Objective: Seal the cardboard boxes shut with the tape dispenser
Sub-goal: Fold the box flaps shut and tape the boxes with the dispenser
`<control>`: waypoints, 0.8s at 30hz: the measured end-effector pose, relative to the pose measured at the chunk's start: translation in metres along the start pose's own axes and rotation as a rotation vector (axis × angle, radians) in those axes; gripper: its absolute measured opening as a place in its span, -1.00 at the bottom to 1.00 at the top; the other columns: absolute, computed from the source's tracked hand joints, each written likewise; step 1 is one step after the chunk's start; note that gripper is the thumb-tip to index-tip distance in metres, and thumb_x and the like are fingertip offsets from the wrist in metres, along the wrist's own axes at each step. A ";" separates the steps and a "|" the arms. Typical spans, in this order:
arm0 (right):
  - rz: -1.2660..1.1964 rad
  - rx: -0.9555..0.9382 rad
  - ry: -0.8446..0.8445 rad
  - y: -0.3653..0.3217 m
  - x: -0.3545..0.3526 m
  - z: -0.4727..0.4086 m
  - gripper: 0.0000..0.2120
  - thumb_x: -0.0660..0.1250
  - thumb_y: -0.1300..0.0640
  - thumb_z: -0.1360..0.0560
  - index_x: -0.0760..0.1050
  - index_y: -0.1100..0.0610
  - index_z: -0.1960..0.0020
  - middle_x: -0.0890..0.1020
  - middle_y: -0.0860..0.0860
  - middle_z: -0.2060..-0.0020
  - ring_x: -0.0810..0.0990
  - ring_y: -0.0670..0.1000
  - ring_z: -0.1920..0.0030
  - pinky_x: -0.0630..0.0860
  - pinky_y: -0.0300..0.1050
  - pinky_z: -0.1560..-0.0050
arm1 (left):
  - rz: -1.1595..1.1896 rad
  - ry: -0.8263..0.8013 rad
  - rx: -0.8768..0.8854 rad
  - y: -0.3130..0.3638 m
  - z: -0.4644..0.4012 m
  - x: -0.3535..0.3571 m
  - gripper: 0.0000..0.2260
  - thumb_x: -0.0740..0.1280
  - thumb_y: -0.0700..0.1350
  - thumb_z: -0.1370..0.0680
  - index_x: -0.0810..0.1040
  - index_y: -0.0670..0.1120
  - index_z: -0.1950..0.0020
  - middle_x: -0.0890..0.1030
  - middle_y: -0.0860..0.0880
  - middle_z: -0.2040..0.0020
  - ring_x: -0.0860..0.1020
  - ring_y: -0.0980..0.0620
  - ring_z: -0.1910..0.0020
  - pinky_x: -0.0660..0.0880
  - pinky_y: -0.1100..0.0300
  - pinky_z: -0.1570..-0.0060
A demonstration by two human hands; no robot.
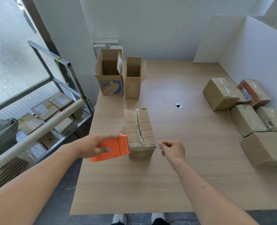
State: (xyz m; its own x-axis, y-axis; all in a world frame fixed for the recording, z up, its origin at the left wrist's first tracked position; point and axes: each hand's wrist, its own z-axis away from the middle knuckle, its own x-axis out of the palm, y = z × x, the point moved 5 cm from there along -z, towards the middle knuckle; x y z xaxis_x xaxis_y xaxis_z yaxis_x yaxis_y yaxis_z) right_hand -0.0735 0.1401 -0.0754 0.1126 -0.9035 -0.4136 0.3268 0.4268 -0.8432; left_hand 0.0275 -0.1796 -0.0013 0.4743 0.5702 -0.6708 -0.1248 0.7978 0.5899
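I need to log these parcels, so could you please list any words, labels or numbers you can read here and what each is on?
No text here can be read.
Open box with blue print: small dark lettering, too blurred.
Red-printed box: label too small.
White labels on the boxes in the wire cart: blurred.
Orange tape dispenser: no text visible.

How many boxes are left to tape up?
Done: the taped boxes piled at the table's right. In hand: the left hand holds the orange tape dispenser against the closed middle box, tape along its seam. Left: two open boxes at the back.
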 end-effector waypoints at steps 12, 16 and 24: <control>-0.018 0.047 -0.082 0.013 0.017 -0.015 -0.90 0.53 0.14 -0.49 0.73 -0.01 0.18 0.73 -0.02 0.31 0.50 -0.05 0.46 0.58 -0.12 0.27 | -0.019 -0.024 -0.078 -0.018 -0.019 0.008 -0.37 0.36 0.01 -0.63 0.11 0.59 -0.44 0.40 0.14 -0.42 0.43 -0.02 -0.33 0.45 -0.05 -0.31; 0.011 0.047 -0.166 0.015 0.018 -0.024 -0.94 0.51 0.15 -0.51 0.73 0.01 0.09 0.74 0.02 0.23 0.49 -0.07 0.47 0.50 -0.20 0.39 | -0.025 -0.050 -0.096 -0.018 -0.027 0.007 -0.37 0.34 0.02 -0.64 0.10 0.62 -0.41 0.40 0.13 -0.41 0.43 -0.04 -0.31 0.44 -0.04 -0.31; 0.073 0.110 -0.308 0.029 0.020 -0.041 -0.77 0.52 -0.02 -0.50 0.70 -0.01 -0.14 0.71 -0.10 0.18 0.47 -0.14 0.40 0.36 -0.33 0.42 | -0.026 -0.105 -0.114 -0.016 -0.039 0.001 -0.39 0.34 -0.01 -0.64 0.14 0.61 -0.41 0.38 0.15 -0.43 0.41 -0.05 -0.34 0.43 -0.07 -0.33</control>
State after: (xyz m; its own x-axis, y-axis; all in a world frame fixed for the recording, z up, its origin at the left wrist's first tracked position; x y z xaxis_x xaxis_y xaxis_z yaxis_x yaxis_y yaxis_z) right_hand -0.1005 0.1356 -0.1221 0.4122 -0.8476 -0.3343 0.4051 0.4991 -0.7660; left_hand -0.0040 -0.1840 -0.0293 0.5663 0.5304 -0.6309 -0.2067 0.8323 0.5143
